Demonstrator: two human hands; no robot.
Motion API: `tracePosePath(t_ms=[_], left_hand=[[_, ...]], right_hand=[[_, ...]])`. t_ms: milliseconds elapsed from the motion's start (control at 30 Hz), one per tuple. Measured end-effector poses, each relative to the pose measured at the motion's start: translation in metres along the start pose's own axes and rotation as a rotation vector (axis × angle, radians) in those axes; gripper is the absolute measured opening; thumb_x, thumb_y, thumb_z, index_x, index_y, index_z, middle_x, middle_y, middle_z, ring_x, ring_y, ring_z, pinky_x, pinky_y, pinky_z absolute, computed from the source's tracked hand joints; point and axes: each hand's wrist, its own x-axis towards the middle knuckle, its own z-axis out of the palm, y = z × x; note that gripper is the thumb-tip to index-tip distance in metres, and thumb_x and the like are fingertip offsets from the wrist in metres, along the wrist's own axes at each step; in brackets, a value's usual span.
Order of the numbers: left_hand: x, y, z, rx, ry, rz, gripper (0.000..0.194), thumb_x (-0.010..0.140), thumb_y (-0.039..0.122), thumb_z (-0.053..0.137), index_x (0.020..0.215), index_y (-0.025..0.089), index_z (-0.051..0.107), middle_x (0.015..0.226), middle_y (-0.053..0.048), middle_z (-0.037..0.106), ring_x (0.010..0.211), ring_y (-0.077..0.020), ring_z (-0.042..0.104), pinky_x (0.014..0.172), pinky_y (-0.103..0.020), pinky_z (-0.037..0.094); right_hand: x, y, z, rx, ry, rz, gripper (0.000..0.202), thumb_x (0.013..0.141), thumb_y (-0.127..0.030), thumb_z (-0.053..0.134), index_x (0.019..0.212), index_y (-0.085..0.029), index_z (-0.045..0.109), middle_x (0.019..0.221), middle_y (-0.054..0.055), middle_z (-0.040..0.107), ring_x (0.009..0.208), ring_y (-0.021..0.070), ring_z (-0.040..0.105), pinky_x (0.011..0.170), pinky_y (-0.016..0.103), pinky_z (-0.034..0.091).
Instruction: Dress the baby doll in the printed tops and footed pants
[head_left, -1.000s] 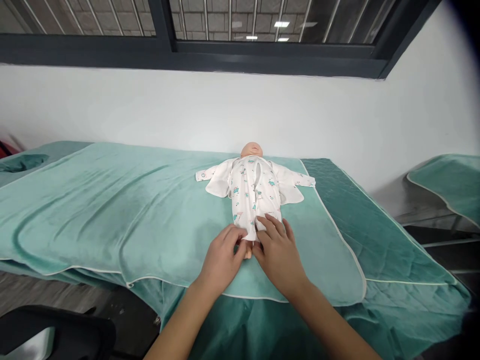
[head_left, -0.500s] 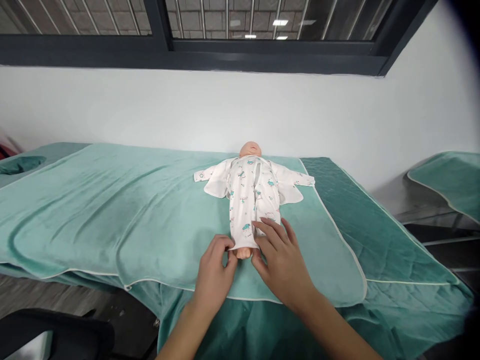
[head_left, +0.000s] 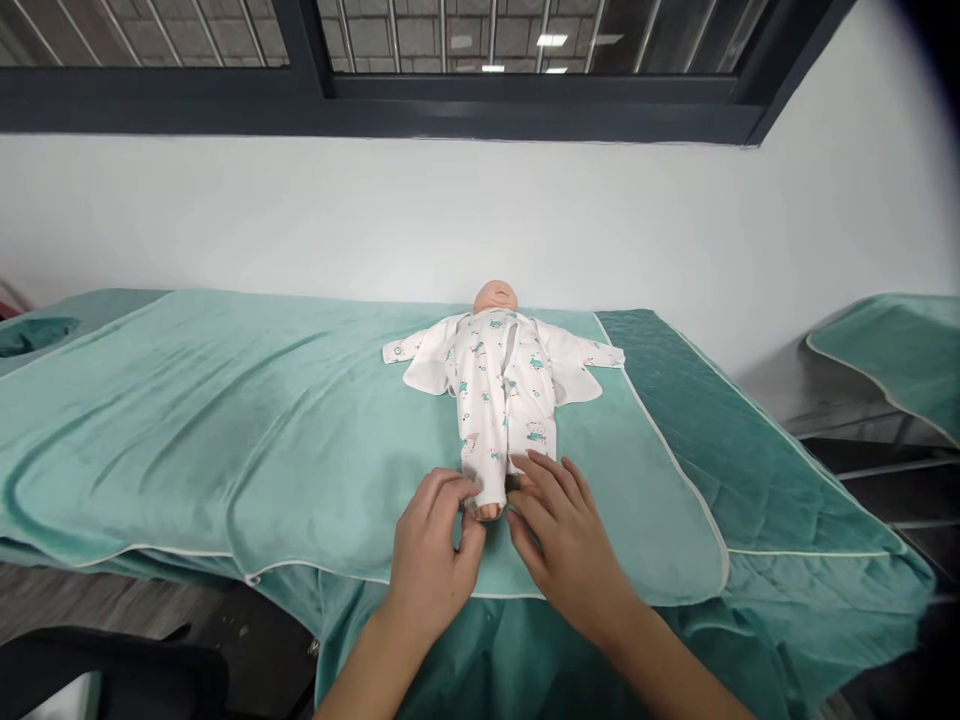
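A baby doll [head_left: 496, 295] lies on its back on a light green blanket [head_left: 337, 430], its head toward the wall. It wears a white printed outfit [head_left: 484, 400] with the sleeves spread sideways. My left hand [head_left: 439, 540] pinches the cuff of the leg on the left, beside the toes that stick out. My right hand [head_left: 566, 530] is at the other side of the same cuff, fingers apart, partly over the other leg's end. Whether its fingertips touch the cloth is hard to tell.
Darker green quilted cover [head_left: 750, 470] lies under the blanket. Behind is a white wall with a dark window frame [head_left: 525, 110]. A black chair [head_left: 112, 670] stands at lower left, and another green-covered surface [head_left: 900, 350] at the right.
The trouser leg's end looks narrower and bunched around the foot. My right hand has moved slightly right and down, off the cuff's edge. The view has shifted a little.
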Motion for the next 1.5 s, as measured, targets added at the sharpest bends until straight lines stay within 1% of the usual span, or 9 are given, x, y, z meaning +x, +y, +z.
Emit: tracePosePath(t_ms=[133, 267, 433, 600, 800, 967, 1100, 1300, 1500], left_hand=[[0.008, 0.009, 0.004, 0.053, 0.038, 0.072, 0.021, 0.090, 0.011, 0.052, 0.107, 0.023, 0.054, 0.106, -0.007, 0.059, 0.101, -0.0210, 0.055, 0.087, -0.036, 0.048], [0.022, 0.021, 0.016, 0.150, -0.078, 0.179, 0.022, 0.091, 0.014, 0.051, 0.111, 0.023, 0.054, 0.111, -0.008, 0.060, 0.106, -0.0244, 0.054, 0.092, -0.042, 0.046], [0.038, 0.024, 0.037, 0.390, -0.201, 0.146, 0.024, 0.089, 0.012, 0.052, 0.112, 0.018, 0.057, 0.122, -0.012, 0.059, 0.123, -0.0318, 0.046, 0.095, -0.049, 0.042], [0.047, 0.021, 0.048, 0.517, -0.207, 0.081, 0.014, 0.090, 0.012, 0.053, 0.101, 0.016, 0.061, 0.119, -0.012, 0.060, 0.122, -0.0317, 0.047, 0.089, -0.047, 0.042], [0.047, 0.018, 0.045, 0.486, -0.177, 0.073, 0.012, 0.090, 0.014, 0.054, 0.097, 0.018, 0.063, 0.117, -0.009, 0.062, 0.120, -0.0277, 0.049, 0.088, -0.044, 0.041], [0.043, 0.021, 0.037, 0.329, -0.126, 0.089, 0.008, 0.089, 0.016, 0.056, 0.092, 0.020, 0.062, 0.112, -0.005, 0.064, 0.117, -0.0244, 0.051, 0.088, -0.042, 0.043], [0.037, 0.031, 0.029, 0.202, -0.067, 0.134, 0.007, 0.088, 0.015, 0.056, 0.090, 0.020, 0.060, 0.109, -0.004, 0.064, 0.118, -0.0221, 0.051, 0.095, -0.041, 0.043], [0.025, 0.041, 0.022, 0.167, -0.007, 0.143, 0.009, 0.087, 0.013, 0.055, 0.089, 0.020, 0.059, 0.115, -0.003, 0.064, 0.127, -0.0230, 0.046, 0.107, -0.044, 0.039], [0.012, 0.035, 0.024, 0.213, -0.025, 0.135, 0.009, 0.089, 0.013, 0.053, 0.091, 0.020, 0.057, 0.125, -0.006, 0.059, 0.134, -0.0265, 0.040, 0.108, -0.046, 0.039]], right_hand=[[-0.014, 0.021, 0.000, 0.158, 0.141, 0.110, 0.038, 0.092, -0.008, 0.043, 0.126, -0.023, 0.050, 0.139, 0.010, 0.050, 0.132, 0.0224, 0.045, 0.110, 0.047, 0.041], [-0.023, 0.041, 0.008, 0.124, 0.192, 0.250, 0.044, 0.091, -0.011, 0.047, 0.133, -0.020, 0.044, 0.133, 0.014, 0.050, 0.126, 0.0245, 0.048, 0.104, 0.045, 0.046], [-0.018, 0.048, 0.018, 0.011, 0.075, 0.330, 0.031, 0.088, -0.020, 0.060, 0.118, -0.019, 0.053, 0.111, 0.010, 0.060, 0.103, 0.0257, 0.056, 0.087, 0.042, 0.049], [-0.006, 0.053, 0.020, 0.013, 0.021, 0.305, 0.007, 0.092, -0.019, 0.053, 0.096, -0.020, 0.058, 0.091, 0.005, 0.062, 0.086, 0.0220, 0.053, 0.076, 0.036, 0.042], [-0.007, 0.054, 0.015, 0.240, 0.039, 0.304, 0.008, 0.094, -0.020, 0.050, 0.093, -0.021, 0.057, 0.087, 0.003, 0.059, 0.082, 0.0184, 0.053, 0.073, 0.031, 0.041], [-0.012, 0.044, -0.003, 0.308, 0.089, 0.270, 0.006, 0.095, -0.023, 0.051, 0.092, -0.021, 0.055, 0.086, 0.002, 0.058, 0.082, 0.0170, 0.055, 0.073, 0.029, 0.043], [-0.015, 0.037, -0.019, 0.295, 0.103, 0.229, 0.003, 0.095, -0.020, 0.052, 0.095, -0.022, 0.055, 0.088, 0.002, 0.058, 0.084, 0.0160, 0.056, 0.074, 0.028, 0.043], [-0.020, 0.029, -0.039, 0.211, 0.136, 0.192, 0.008, 0.094, -0.018, 0.053, 0.101, -0.021, 0.055, 0.091, 0.003, 0.059, 0.086, 0.0163, 0.057, 0.074, 0.028, 0.045], [-0.026, 0.027, -0.033, 0.065, 0.121, 0.125, 0.012, 0.092, -0.015, 0.053, 0.102, -0.021, 0.053, 0.090, 0.003, 0.060, 0.084, 0.0184, 0.057, 0.071, 0.031, 0.045]])
